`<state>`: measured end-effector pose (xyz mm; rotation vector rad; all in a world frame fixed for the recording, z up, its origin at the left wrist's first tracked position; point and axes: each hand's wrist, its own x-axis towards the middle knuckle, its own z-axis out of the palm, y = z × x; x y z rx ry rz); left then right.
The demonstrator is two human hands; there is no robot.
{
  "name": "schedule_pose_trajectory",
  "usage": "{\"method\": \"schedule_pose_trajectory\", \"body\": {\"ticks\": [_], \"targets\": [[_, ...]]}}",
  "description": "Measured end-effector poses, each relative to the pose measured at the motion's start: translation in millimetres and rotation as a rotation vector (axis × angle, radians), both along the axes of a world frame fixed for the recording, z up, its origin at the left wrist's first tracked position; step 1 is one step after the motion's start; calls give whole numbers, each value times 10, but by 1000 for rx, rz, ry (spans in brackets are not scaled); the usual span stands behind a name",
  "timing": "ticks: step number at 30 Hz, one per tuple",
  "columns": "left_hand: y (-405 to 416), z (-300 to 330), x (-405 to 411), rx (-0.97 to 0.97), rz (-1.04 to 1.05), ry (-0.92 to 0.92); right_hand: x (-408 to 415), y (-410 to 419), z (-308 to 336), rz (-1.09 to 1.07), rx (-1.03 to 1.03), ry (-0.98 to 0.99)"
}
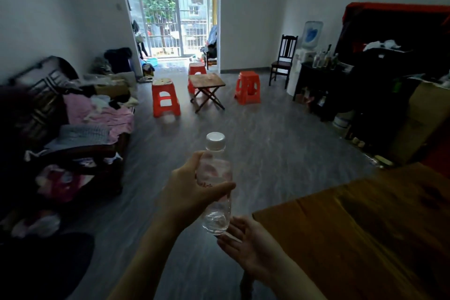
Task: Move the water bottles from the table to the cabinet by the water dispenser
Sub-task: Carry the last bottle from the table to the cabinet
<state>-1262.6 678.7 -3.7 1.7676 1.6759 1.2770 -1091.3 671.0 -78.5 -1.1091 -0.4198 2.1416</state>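
Observation:
A clear plastic water bottle (216, 200) with a white cap is held upright in the middle of the view, over the floor. My left hand (187, 190) is wrapped around its middle. My right hand (246, 243) is open, palm up, just under and to the right of the bottle's base; I cannot tell if it touches. The wooden table (365, 231) lies at the lower right. Far off on the right, the water dispenser (308, 41) stands by a dark cabinet (316, 80) with several bottles (323, 58) on top.
Three red plastic stools (165, 100) and a small folding table (207, 87) stand mid-room. A dark chair (283, 61) is next to the dispenser. A cluttered sofa (73, 129) lines the left wall. Cardboard boxes (418, 114) and dark furniture line the right wall.

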Motion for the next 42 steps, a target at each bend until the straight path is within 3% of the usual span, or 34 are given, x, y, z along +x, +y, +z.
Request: {"method": "schedule_pose_trajectory", "body": {"ticks": [23,34,42], "targets": [[2626,77,-807,-112,225,121,-995,3021,-199,182,-14,99],[4295,64,-1638,-98,111,103,-1778,4606,-143,137,-4,48],[5559,175,-1696,-91,-73,86,-1847,5641,-101,-71,0,84]]}}
